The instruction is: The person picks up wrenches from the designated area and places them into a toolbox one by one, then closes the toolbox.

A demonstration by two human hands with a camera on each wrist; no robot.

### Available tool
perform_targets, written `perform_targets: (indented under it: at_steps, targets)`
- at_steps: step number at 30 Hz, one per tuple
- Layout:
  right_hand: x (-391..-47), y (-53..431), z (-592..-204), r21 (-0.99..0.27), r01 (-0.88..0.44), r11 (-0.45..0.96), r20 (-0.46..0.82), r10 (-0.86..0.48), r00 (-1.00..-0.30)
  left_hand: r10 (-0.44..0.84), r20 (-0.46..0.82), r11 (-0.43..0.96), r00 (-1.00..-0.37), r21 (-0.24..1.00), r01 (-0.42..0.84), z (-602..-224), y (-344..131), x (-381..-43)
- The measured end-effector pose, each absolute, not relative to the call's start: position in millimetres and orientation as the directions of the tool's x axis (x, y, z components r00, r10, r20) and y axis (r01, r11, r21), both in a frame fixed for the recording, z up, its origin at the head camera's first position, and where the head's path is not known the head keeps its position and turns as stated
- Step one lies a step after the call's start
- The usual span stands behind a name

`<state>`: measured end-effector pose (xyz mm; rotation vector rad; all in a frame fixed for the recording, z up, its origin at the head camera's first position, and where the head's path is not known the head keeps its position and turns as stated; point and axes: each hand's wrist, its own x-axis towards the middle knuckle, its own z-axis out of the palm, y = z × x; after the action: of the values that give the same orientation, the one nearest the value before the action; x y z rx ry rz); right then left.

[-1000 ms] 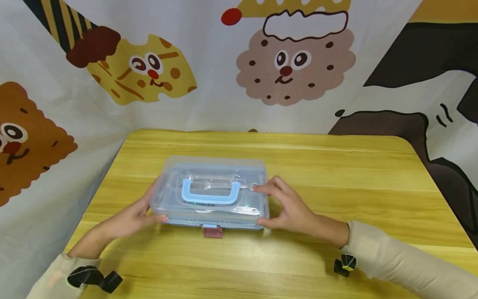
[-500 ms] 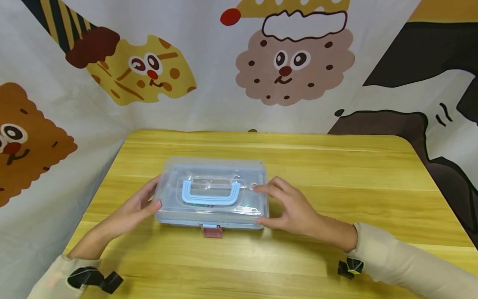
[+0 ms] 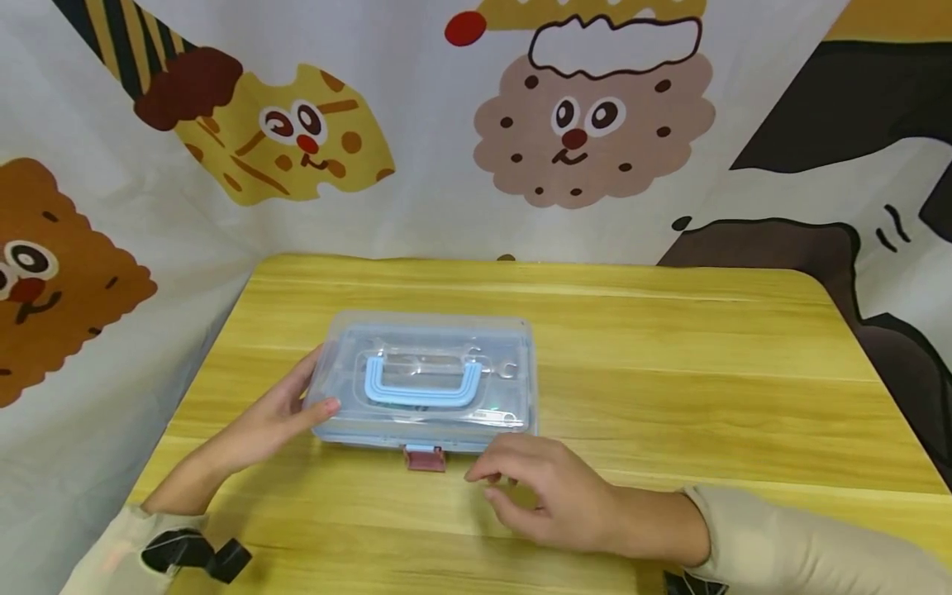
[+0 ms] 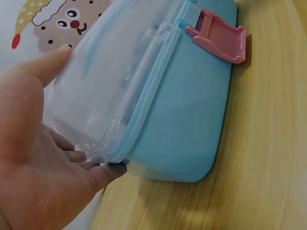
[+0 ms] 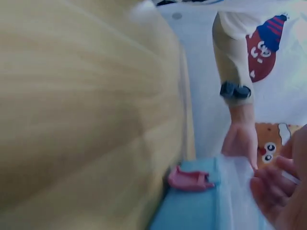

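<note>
A blue toolbox [image 3: 345, 426] with a clear lid [image 4: 96, 86] sits on the table, its light-blue handle [image 3: 422, 398] lying flat. Through the lid, silvery wrench-like ends show on the right. The pink latch [image 4: 223, 38] on the front sticks outward, unfastened. My left hand [image 3: 271, 421] holds the left end of the toolbox, thumb on the lid and fingers at the lid's rim. Just off the front right corner, my right hand [image 3: 550, 492] hovers with loosely bent fingers and nothing between them.
The wooden table [image 3: 706, 355] extends far to the right of the toolbox. Behind and to the left hangs a white curtain [image 3: 427, 165] with cartoon snacks. Each sleeve carries a black wrist camera, like the left one [image 3: 195, 552].
My right hand has let go of the toolbox's right side and come toward the front, near the latch. My left thumb has shifted up from the front edge onto the lid.
</note>
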<state>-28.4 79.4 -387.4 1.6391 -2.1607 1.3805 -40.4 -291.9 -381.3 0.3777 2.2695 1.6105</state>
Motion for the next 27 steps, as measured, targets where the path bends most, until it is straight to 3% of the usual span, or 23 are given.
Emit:
perform_targets:
  at_steps: [7, 11, 20, 24, 27]
  targets:
    - [-14, 63, -400, -0.841, -0.471, 0.268, 0.028, -0.846, -0.532, 0.413, -0.12, 0.32, -0.903, 0.947, 0.02, -381, -293, -42]
    - [-14, 55, -410, -0.887, -0.308, 0.344, -0.129, -0.826, -0.549, 0.423, -0.119, 0.315, -0.898, 0.949, 0.022, -380, -292, -43]
    - [-20, 43, -420, -0.926, 0.09, 0.366, -0.342, -0.716, -0.608, 0.436, -0.125, 0.302, -0.891, 0.953, 0.014, -380, -294, -44]
    - [-18, 39, -423, -0.941, 0.199, 0.275, -0.338, -0.7, -0.629, 0.431, -0.128, 0.306, -0.893, 0.952, 0.012, -380, -294, -44]
    - [-15, 37, -429, -0.934, 0.332, 0.129, -0.319, -0.716, -0.621, 0.431, -0.126, 0.307, -0.893, 0.952, 0.014, -380, -293, -44]
